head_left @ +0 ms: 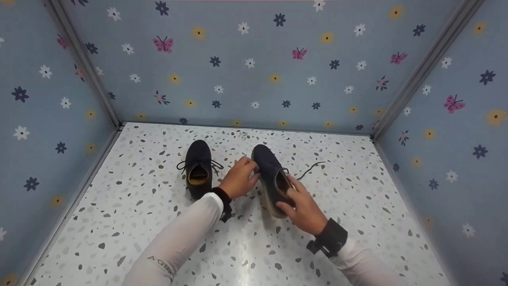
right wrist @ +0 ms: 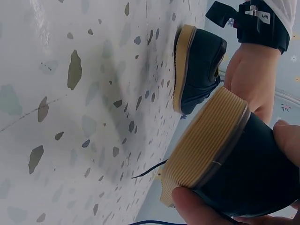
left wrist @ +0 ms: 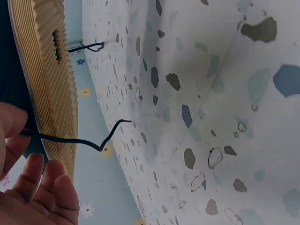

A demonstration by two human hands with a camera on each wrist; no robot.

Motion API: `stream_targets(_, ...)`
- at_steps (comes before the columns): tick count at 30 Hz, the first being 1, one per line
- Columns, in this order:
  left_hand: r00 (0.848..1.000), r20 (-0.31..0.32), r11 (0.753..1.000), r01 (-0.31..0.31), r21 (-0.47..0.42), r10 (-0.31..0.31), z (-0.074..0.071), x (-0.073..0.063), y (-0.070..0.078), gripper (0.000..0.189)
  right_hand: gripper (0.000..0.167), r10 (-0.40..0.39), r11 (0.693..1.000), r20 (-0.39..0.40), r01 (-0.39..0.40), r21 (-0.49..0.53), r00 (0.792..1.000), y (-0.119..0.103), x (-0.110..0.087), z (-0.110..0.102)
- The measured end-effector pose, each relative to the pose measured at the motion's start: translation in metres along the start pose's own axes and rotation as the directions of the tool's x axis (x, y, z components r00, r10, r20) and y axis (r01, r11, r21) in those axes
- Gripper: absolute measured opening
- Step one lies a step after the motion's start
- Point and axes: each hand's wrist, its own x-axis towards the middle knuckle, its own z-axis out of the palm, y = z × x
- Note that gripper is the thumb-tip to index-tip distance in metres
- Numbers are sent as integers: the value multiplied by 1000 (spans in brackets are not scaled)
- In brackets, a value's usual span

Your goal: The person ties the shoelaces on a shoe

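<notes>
A dark navy lace-up shoe point(head_left: 265, 161) with a ribbed tan sole point(left wrist: 49, 70) is tilted, its heel raised off the floor. My right hand point(head_left: 305, 206) grips it at the heel and collar, fingers reaching into the opening. At its other side, my left hand point(head_left: 240, 178) pinches a dark shoelace point(left wrist: 70, 140) between thumb and finger; the loose tip dangles from the pinch. Another untied lace end point(head_left: 310, 170) trails over the floor to the right. The matching shoe point(head_left: 198, 153), its lace tied in a bow, stands left of my left hand.
The speckled white floor point(head_left: 154, 222) spreads around the shoes. Blue panels patterned with flowers and butterflies rise at the back point(head_left: 238, 43), left point(head_left: 39, 131) and right point(head_left: 456, 151), joined by grey corner strips.
</notes>
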Motion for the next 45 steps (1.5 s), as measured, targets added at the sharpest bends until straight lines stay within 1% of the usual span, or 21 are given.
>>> stream_targets(2,1000,10,999,12,-32,-12,-3,-1,-1,11,15,-16,1000,1,16,-21,1000,0,-2,3)
stream_targets(4,998,39,995,43,-95,-39,-9,-2,-4,10,16,-21,999,-3,21,-48,1000,1,-4,6)
stream_targets(8,991,92,959,119,-256,-98,-24,-4,-9,7,19,43,996,6,-42,-76,999,4,-12,11)
stream_targets(10,988,114,945,134,-298,-104,-28,-5,-13,5,23,87,992,18,-85,-96,996,4,-17,16)
stream_targets(11,988,117,946,131,-298,-100,-29,-6,-14,4,24,103,989,24,-99,-110,994,4,-19,19)
stream_targets(13,988,117,953,127,-276,-98,-30,-6,-17,6,25,112,984,28,-106,-143,993,5,-23,26)
stream_targets(17,993,68,979,111,-174,-100,-26,-6,-21,6,26,56,963,-10,-57,-264,998,4,-30,42)
stream_targets(20,995,8,992,102,-80,-102,-24,-6,-22,4,28,3,920,-40,-19,-392,999,1,-33,54)
stream_targets(22,993,-30,993,110,-33,-111,-23,-7,-22,4,29,-17,886,-49,-7,-463,999,-3,-34,60)
stream_targets(24,989,-56,991,135,-4,-135,-23,-7,-22,3,30,-27,863,-45,1,-506,999,-7,-34,65)
stream_targets(25,987,-62,989,149,5,-148,-23,-7,-22,3,30,-26,859,-39,2,-512,999,-9,-34,66)
stream_targets(28,983,-68,985,174,18,-173,-23,-8,-21,5,33,-11,869,3,11,-495,1000,-15,-32,64)
stream_targets(31,980,-63,982,191,5,-190,-22,-10,-20,7,37,-19,901,96,59,-429,995,-16,-27,54)
stream_targets(33,978,-60,980,200,-11,-201,-21,-11,-20,7,37,-36,929,177,98,-357,984,-14,-22,44)
stream_targets(35,976,-51,977,211,-33,-212,-20,-12,-20,7,35,-37,964,254,102,-247,967,-9,-13,32)
stream_targets(37,975,-36,974,218,-63,-220,-19,-13,-21,7,30,-4,991,288,43,-130,958,0,-4,21)
stream_targets(39,973,-15,969,227,-99,-229,-19,-14,-21,10,23,62,998,272,-53,-43,960,14,8,11)
stream_targets(41,970,7,960,240,-145,-242,-19,-14,-21,14,18,166,985,222,-172,5,961,34,19,3)
stream_targets(42,967,14,953,252,-166,-253,-19,-14,-21,16,18,218,975,187,-222,1,958,45,24,0)
stream_targets(44,963,7,946,268,-184,-271,-18,-14,-21,17,21,322,947,126,-319,-45,938,67,33,-6)
stream_targets(45,961,0,944,272,-187,-277,-18,-14,-22,17,25,369,929,106,-362,-75,924,78,38,-8)
